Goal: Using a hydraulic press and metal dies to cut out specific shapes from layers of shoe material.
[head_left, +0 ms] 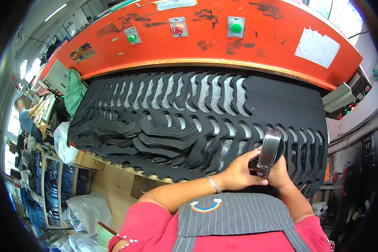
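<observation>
Both my hands meet over the right front of a black foam sheet [281,90] full of wavy cut-outs. Between them a shiny metal cutting die [269,152] stands on edge, with something dark inside it, perhaps foam pieces. My left hand [244,170] is closed around the die's left side, thumb and fingers apart across its dark inside. My right hand [280,173] grips it from the right; the die hides most of those fingers. Left of my hands lie stacks of curved black foam pieces [168,136] on the sheet.
An orange machine beam [214,50] spans the far side, bearing a red button [177,30] and green buttons [236,28]. Plastic bags [87,212] and a rack [61,189] stand at lower left. Another person [27,119] works at the far left.
</observation>
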`<action>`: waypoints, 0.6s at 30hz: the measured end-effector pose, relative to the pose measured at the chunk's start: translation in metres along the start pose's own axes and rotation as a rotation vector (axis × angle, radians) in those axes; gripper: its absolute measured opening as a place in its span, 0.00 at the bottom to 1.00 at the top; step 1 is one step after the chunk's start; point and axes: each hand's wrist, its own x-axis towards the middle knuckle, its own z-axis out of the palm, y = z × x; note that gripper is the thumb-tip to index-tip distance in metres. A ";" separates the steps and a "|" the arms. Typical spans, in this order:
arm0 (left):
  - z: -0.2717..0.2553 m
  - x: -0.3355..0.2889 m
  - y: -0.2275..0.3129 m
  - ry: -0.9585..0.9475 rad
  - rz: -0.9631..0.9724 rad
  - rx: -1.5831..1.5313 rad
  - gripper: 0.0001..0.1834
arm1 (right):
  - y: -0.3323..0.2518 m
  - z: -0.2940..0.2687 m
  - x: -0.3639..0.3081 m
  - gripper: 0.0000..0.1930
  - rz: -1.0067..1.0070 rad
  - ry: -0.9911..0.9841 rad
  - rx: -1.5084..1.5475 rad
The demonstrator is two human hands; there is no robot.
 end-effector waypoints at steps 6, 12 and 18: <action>-0.001 -0.006 0.006 0.277 0.112 0.057 0.32 | -0.004 0.017 0.010 0.27 0.032 -0.080 0.414; -0.026 -0.004 0.018 0.572 0.255 0.176 0.22 | -0.007 0.028 -0.001 0.44 -0.135 -0.024 -0.196; -0.077 -0.028 0.063 0.335 -0.086 0.741 0.17 | 0.001 -0.006 -0.016 0.31 0.147 0.030 0.691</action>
